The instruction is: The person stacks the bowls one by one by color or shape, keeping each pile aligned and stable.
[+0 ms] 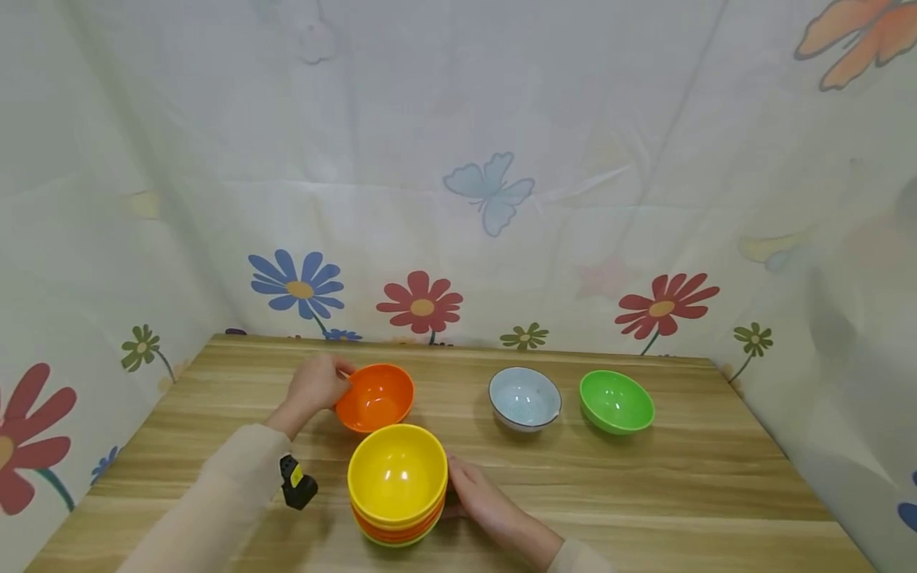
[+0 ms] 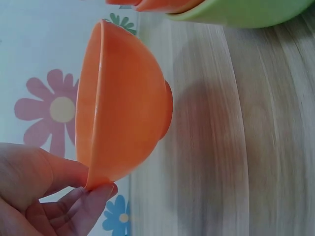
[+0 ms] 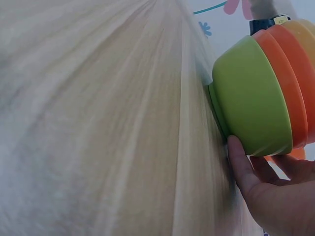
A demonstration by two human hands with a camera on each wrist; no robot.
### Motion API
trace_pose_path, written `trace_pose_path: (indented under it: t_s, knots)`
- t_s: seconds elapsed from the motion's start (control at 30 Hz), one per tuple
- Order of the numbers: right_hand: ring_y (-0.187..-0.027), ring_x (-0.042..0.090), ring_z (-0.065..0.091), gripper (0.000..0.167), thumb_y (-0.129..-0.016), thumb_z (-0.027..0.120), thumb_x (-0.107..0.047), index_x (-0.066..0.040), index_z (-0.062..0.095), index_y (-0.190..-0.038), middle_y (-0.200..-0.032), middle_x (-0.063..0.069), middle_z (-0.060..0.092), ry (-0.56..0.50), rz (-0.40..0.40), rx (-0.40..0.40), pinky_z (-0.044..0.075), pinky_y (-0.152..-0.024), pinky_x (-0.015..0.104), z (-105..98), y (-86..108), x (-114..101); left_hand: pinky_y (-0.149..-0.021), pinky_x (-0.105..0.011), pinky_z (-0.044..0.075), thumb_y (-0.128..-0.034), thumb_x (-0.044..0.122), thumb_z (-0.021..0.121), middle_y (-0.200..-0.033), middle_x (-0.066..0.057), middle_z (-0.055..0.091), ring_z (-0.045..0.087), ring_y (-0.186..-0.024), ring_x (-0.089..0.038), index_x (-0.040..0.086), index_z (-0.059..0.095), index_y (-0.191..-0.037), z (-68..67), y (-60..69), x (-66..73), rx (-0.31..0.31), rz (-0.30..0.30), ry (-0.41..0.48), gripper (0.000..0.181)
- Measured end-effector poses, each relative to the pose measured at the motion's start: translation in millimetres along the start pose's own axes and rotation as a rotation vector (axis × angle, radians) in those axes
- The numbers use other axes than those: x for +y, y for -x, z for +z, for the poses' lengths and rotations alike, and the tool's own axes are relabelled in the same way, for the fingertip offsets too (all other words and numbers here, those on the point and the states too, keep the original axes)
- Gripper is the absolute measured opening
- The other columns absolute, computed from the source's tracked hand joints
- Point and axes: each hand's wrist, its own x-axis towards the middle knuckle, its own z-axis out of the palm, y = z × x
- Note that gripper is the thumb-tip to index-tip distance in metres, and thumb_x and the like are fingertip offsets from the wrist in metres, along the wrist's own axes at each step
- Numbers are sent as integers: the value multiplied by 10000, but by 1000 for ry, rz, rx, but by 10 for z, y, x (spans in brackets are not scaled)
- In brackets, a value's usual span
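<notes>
My left hand [image 1: 318,385] pinches the rim of an orange bowl [image 1: 376,395] between thumb and fingers. In the left wrist view, the orange bowl [image 2: 125,103] appears slightly above the wood, its shadow beside its foot. In front of it stands a stack of nested bowls, with a yellow bowl [image 1: 398,475] on top, orange ones in the middle and a green bowl [image 3: 251,98] at the bottom. My right hand [image 1: 483,497] rests against the right side of this stack, its fingers [image 3: 241,160] touching the green bowl low down.
A pale blue bowl [image 1: 525,399] with a dark rim and a bright green bowl [image 1: 617,403] stand apart at the back right of the wooden table [image 1: 688,485]. A flower-printed curtain [image 1: 544,263] surrounds the table's back and sides. A black wrist device [image 1: 297,482] hangs beneath the left sleeve.
</notes>
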Motion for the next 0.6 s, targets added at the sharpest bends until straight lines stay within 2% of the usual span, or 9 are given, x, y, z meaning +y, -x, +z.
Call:
trace_pose_path:
  t_s: [0.23, 0.6]
  knots:
    - [-1092, 221, 514, 565, -1006, 275, -398, 33, 394, -1351, -1275, 200, 504, -4, 0, 0, 522, -828, 408, -10, 2, -4, -513, -246, 521, -803, 26, 581, -877, -134, 657, 582, -570, -150, 9, 676, -1040, -83, 26, 60, -6, -7, -77, 256]
    - [-1084, 223, 526, 545, -1014, 264, -367, 44, 393, -1349, -1273, 203, 509, -17, -7, 1, 528, -811, 412, -1, -1, 4, -531, -251, 511, -800, 10, 577, -910, -138, 666, 576, -651, -187, 33, 694, -1018, -239, 95, 180, 17, 45, -220, 249]
